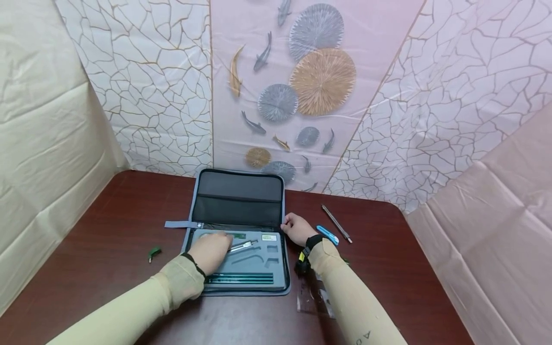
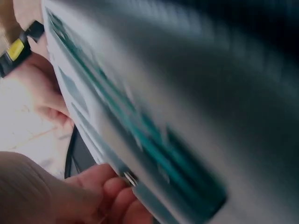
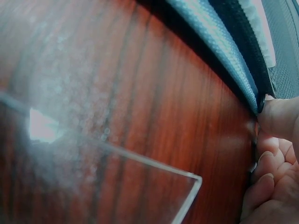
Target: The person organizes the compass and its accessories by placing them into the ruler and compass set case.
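An unzipped blue-grey case (image 1: pixel 287 282) lies spread on the table, its dark lid (image 1: pixel 237 194) folded back. Inside it sits a grey moulded tray (image 1: pixel 276 273) with dark green pencils (image 1: pixel 241 278) along the front. A silver drawing compass (image 1: pixel 242 246) lies across the tray's middle. My left hand (image 1: pixel 212 251) reaches over the tray, curled fingers at the compass's left end; most of that end is hidden. In the left wrist view, a metal tip (image 2: pixel 131 178) shows at those fingers. My right hand (image 1: pixel 298 231) pinches the case's right edge near the hinge, thumb on top (image 3: pixel 280 116).
Right of the case lie a blue utility knife (image 1: pixel 327 235) and a slim metallic pen-like stick (image 1: pixel 337 223). Clear plastic drawing pieces (image 1: pixel 306 302) lie partly under the right forearm. A small green object (image 1: pixel 154 252) is on the left; a strap (image 1: pixel 178 224) sticks out from the case.
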Action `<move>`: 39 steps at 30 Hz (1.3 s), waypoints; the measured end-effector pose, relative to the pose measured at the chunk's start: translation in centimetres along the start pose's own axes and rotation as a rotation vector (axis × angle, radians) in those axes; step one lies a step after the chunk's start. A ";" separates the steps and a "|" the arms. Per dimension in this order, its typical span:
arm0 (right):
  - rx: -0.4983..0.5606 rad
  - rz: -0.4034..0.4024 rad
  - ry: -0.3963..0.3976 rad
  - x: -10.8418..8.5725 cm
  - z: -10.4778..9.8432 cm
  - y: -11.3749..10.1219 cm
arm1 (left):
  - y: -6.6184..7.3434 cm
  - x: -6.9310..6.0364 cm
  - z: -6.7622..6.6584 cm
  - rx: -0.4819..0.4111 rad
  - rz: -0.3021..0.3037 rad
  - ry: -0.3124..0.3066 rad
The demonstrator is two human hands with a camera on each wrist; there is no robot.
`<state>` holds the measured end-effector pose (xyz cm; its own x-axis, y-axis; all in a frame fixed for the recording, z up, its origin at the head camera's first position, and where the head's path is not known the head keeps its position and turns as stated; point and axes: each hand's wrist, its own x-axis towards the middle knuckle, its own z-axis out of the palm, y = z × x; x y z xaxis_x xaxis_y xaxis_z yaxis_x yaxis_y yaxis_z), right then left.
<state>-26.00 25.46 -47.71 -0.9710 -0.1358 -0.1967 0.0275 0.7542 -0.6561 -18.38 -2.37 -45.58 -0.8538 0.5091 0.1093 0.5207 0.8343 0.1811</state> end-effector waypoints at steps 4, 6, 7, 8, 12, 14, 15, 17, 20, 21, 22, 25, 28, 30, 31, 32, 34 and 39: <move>0.004 -0.004 0.001 -0.1 -0.1 -0.1 | 0.6 -1.2 -0.6 0.008 0.065 -0.023; 0.008 -0.003 0.001 -0.1 -0.1 -0.1 | 0.7 -1.7 -0.7 0.038 0.099 -0.027; 0.006 -0.002 -0.001 -0.1 0.0 -0.2 | 0.7 -1.8 -0.8 0.043 0.109 -0.028; 0.005 -0.003 -0.004 -0.1 0.0 -0.2 | 0.6 -2.0 -0.7 0.054 0.114 -0.031; -0.001 -0.002 -0.013 -0.2 0.1 -0.1 | 0.1 -2.3 -0.4 0.020 0.075 -0.066; -0.003 -0.004 -0.011 -0.2 0.2 -0.1 | -0.1 -2.4 -0.3 -0.003 0.046 -0.083; -0.004 -0.003 -0.009 -0.1 0.2 -0.1 | -0.2 -2.5 -0.2 -0.016 0.039 -0.086; -0.005 0.000 -0.007 -0.1 0.2 0.0 | -0.5 -2.7 -0.2 -0.017 0.040 -0.076; -0.012 0.005 -0.011 0.0 0.2 0.0 | -1.0 -3.3 -0.5 0.009 0.062 -0.037; -0.012 0.006 -0.012 0.0 0.2 0.0 | -1.2 -3.5 -0.6 0.013 0.073 -0.022; -0.011 0.007 -0.012 0.0 0.1 0.0 | -1.5 -3.7 -0.7 0.015 0.079 -0.006; -0.009 0.009 -0.005 0.1 -0.1 0.0 | -2.7 -4.5 -1.1 0.002 0.074 0.042; -0.007 0.015 0.004 0.1 -0.3 0.0 | -4.5 -5.4 -1.7 -0.018 0.016 0.083; -0.014 0.019 0.002 0.1 -0.3 0.1 | -5.9 -6.2 -2.0 -0.023 -0.049 0.087; -0.017 0.021 -0.002 0.1 -0.3 0.1 | -6.6 -6.6 -2.2 -0.023 -0.081 0.087; -0.019 0.023 -0.007 0.1 -0.3 0.2 | -7.3 -7.1 -2.3 -0.021 -0.113 0.083; -0.021 0.023 -0.014 0.1 -0.2 0.2 | -8.5 -7.9 -2.6 -0.022 -0.172 0.061; -0.010 0.010 -0.008 0.1 0.1 -0.1 | -10.4 -9.3 -2.9 -0.022 -0.216 0.015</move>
<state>-26.09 25.29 -47.73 -0.9688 -0.1328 -0.2093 0.0353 0.7618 -0.6469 -15.80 -16.37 -45.63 -0.9456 0.3154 0.0798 0.3253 0.9189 0.2233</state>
